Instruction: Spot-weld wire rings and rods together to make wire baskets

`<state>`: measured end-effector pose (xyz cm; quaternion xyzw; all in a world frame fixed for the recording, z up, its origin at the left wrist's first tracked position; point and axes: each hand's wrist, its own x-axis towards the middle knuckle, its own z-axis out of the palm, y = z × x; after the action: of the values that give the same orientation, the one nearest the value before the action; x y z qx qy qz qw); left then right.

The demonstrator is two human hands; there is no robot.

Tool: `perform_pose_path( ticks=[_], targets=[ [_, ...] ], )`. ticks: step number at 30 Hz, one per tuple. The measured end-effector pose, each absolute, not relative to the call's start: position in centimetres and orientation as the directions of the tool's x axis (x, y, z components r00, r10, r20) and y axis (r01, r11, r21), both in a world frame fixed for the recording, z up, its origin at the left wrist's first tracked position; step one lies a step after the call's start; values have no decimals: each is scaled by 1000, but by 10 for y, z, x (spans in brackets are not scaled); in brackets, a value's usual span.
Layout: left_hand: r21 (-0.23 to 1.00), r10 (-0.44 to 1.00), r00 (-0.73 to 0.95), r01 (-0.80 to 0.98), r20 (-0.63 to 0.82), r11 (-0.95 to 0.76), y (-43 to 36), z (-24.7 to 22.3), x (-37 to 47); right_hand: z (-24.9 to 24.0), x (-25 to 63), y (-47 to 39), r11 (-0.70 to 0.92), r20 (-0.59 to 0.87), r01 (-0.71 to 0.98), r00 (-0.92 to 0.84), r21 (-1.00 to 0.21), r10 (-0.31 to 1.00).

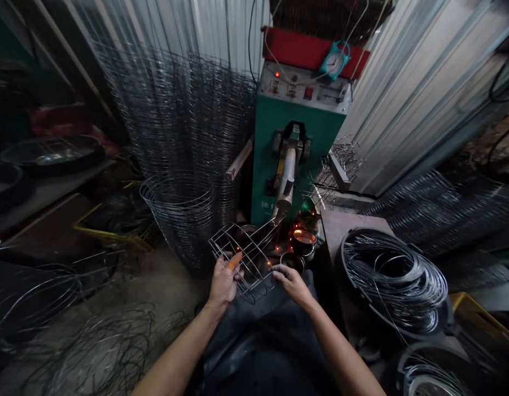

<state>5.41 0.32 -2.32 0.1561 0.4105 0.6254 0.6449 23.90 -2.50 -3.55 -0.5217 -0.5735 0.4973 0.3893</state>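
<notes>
A small wire rack (249,254) of crossed metal rods is tilted in front of the welding machine (260,159). My left hand (224,279) is closed on its left side, with an orange cover on the thumb. At the rack's right edge, the fingers of my right hand (293,281) are pinched together on a wire. The rack's far corner reaches the tip of the machine's electrode arm (286,184). Orange sparks glow around a round dark container (304,245) just beyond my right hand.
Tall stacks of wire rings (175,110) stand left of the machine. A tub (348,275) of curved wires sits on the right, with another tub (403,357) below it. Tangled wires (101,346) cover the floor at left, near a yellow crate (109,236).
</notes>
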Motion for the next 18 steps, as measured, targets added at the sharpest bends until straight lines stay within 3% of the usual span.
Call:
perform_pose_path(
  ticks=[9,14,18],
  targets=[
    [719,929,-105,-667,-354,198,7,-22,49,-37,233,-20,-46,-62,150,-102,-988,993],
    [712,924,-56,-656,-378,251,15,-19,42,-40,221,-31,-111,-97,-67,-181,-992,979],
    [679,915,143,-629,-376,377,0,-17,22,-35,203,-64,-184,-140,-211,-209,-960,968]
  ],
)
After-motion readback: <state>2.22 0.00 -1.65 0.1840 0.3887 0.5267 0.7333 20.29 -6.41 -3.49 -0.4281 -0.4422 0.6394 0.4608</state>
